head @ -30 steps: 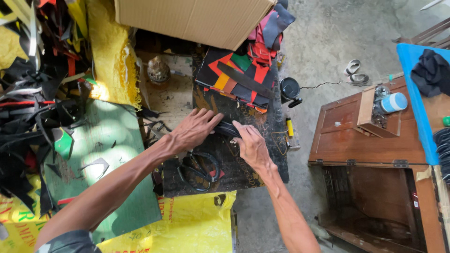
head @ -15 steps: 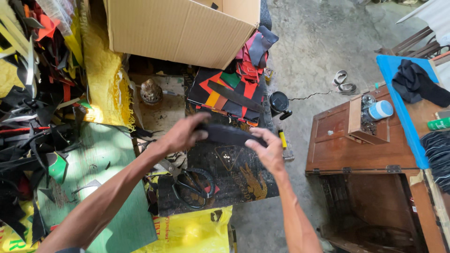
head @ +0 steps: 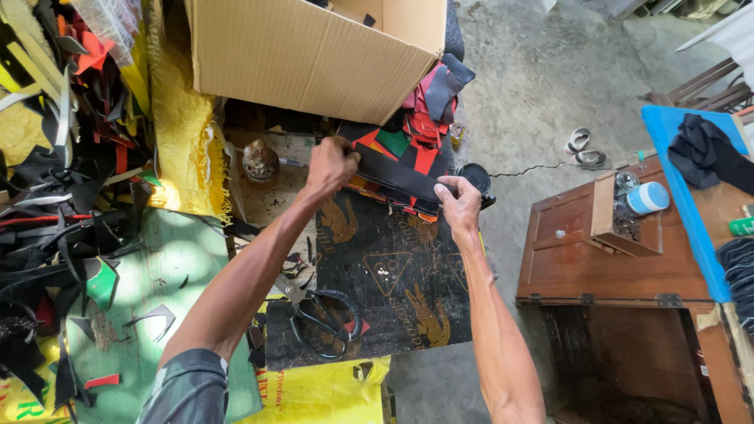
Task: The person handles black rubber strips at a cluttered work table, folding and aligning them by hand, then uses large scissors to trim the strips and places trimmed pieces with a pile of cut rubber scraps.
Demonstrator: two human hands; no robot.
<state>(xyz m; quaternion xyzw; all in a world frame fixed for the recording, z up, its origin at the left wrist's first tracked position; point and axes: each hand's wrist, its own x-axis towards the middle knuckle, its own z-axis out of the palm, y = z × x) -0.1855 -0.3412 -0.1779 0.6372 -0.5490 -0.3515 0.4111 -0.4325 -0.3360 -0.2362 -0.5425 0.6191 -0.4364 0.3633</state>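
My left hand [head: 330, 166] and right hand [head: 459, 206] each have fingers clamped on an end of a black strip [head: 397, 174], held above the black mat [head: 385, 275], scissors [head: 322, 314] nearer me, an open brown cardboard box [head: 306, 55] beyond.

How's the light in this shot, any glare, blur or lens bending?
Head view: even daylight, sharp throughout; soft shadow under the brown cardboard box; bright washout at the top right corner; wide-lens curving toward the edges; both hands, left hand and right hand, crisp on the flat black strip.
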